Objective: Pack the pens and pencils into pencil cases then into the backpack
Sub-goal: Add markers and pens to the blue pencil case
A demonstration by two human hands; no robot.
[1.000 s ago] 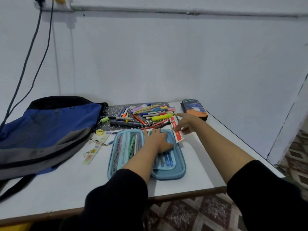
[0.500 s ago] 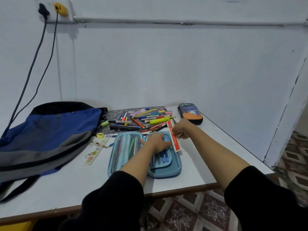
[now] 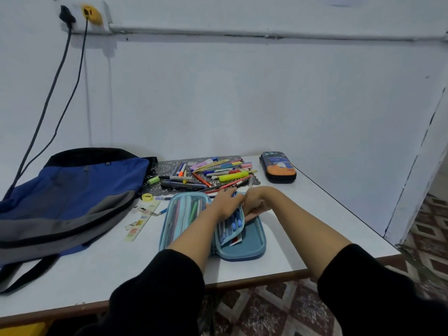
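Filling the blue pencil case (image 3: 244, 249) is the step I'm reading here. It's lying open flat on the table (image 3: 72, 275). My left hand (image 3: 225, 204) is gripping the far edge of the case's inner flap (image 3: 230, 236), fingers curled over it and tilting it up. The blue pens (image 3: 234, 224) are sitting in the flap's loops. My right hand (image 3: 255, 206) is just right of the flap, fingers curled, reaching in under it. A red-and-white strip (image 3: 236, 240) is poking out from under the flap's near end. I'm guessing the right hand is feeding that in, but the flap is hiding the contact. I cannot tell what it's holding, if anything.

Most of the job is looking undone:
- The loose pens and pencils (image 3: 218, 172) are lying piled on a dark mat (image 3: 164, 167) just behind the case.
- The second pencil case (image 3: 278, 168) is sitting closed behind and right of it, well apart.
- The backpack (image 3: 72, 197) is lying left of the case, with a ruler (image 3: 143, 220) between them.

Next move, my call: seating the strip flat, dropping the flap, then reaching behind the case for another pen. That's calling for the left hand holding the flap clear until the right is out. Otherwise I'm risking a snag on the looped pens.
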